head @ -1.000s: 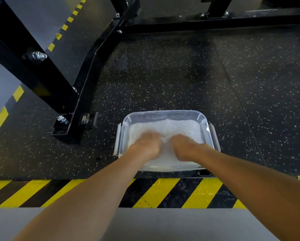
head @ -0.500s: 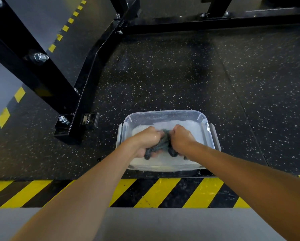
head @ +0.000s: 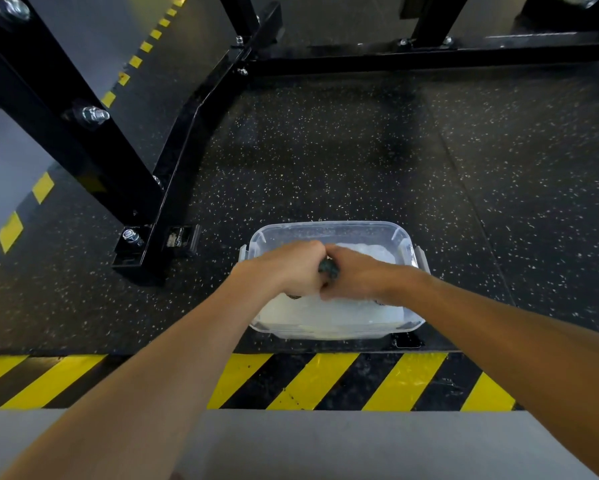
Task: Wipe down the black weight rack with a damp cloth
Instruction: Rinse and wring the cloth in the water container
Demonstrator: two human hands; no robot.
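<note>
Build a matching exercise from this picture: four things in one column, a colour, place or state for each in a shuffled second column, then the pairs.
Column one
1. cloth
2. tub
3. rack
4. floor stripes

Column two
A. yellow and black
B. black, bolted, left of the tub
C. gripped by the left hand and the right hand
D. clear plastic, holds foamy water

Pairs: 1-C, 2-D, 3-B, 4-A
</note>
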